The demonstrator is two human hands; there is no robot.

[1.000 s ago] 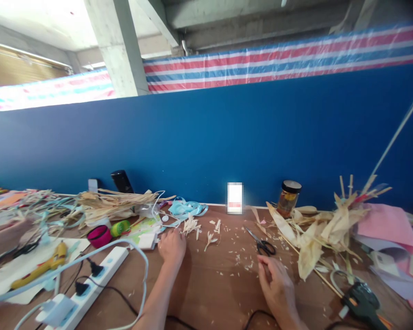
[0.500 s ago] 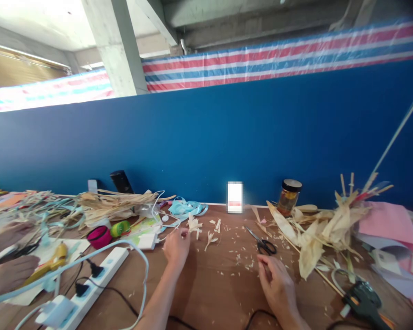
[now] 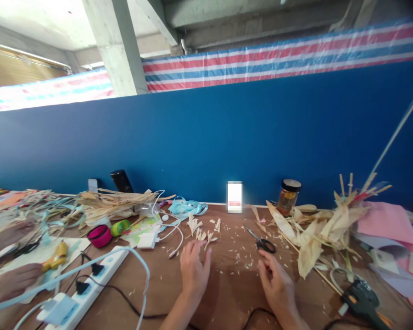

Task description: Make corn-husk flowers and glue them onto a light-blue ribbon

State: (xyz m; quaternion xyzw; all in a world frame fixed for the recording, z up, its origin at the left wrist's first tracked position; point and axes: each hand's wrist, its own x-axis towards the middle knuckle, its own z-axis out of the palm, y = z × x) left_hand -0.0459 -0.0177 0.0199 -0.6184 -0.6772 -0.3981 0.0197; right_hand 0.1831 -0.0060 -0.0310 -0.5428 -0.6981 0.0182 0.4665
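Note:
My left hand (image 3: 194, 268) reaches over the brown table just in front of several small, pale pieces that look like cut dried corn husk (image 3: 194, 223). Its thumb stands apart from the fingers, and a second husk cluster (image 3: 210, 238) lies just beyond the fingertips. Nothing held shows in it. My right hand (image 3: 276, 280) rests on the table, fingers loosely bent and apart, without anything in them. Just past its fingertips lies a pair of scissors (image 3: 266, 245) with black handles, blades pointing away to the left. Tiny pale scraps (image 3: 240, 256) are scattered between the hands.
To the left are a white power strip (image 3: 103, 270), a white charger (image 3: 147, 240) with cable, and a pink ring-shaped roll (image 3: 99, 235). Another person's hand (image 3: 17, 280) is near a yellow glue gun (image 3: 57, 256). On the right are a lidded jar (image 3: 289, 197), husks (image 3: 309, 256) and a dark glue gun (image 3: 361, 300).
My left hand has moved right, from beside the white cable to the husk pieces, and its fingers have spread. The cable's end now lies exposed. My right hand has barely moved.

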